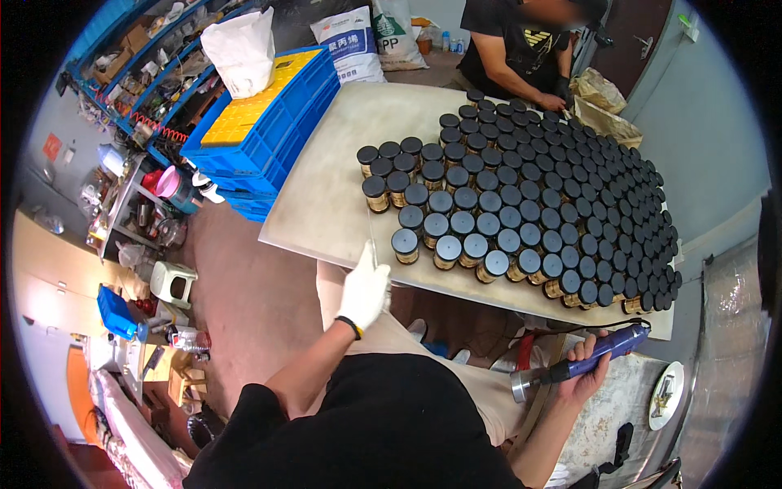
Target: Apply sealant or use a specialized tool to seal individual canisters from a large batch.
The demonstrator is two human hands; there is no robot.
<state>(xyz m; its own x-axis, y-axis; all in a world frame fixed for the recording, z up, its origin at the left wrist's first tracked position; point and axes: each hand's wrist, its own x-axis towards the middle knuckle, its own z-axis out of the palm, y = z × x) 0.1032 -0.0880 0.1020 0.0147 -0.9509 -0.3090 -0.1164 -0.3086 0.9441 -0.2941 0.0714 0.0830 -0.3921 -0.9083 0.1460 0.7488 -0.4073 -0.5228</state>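
Many jars (pixel 405 246) with black screw lids and gold-brown labels stand upright, packed close together on a pale table (pixel 318 196). My left hand (pixel 364 287), in a white glove, is at the table's near edge, just left of the closest jars. Its fingers point away from me. A thin pale line runs from the fingertips toward a jar; I cannot make out what it is. Low at the right, my bare right hand (pixel 585 367) grips a corded purple electric screwdriver (pixel 607 352). The tool's wide metal cup points left, apart from the jars.
Blue crates (pixel 269 175) holding yellow boxes, topped by a white sack (pixel 239 57), stand left of the table. Across it, another person (pixel 521 57) works with both hands near paper bags. A side surface at the right bears a white plate (pixel 666 397). A white stool (pixel 173 283) stands left.
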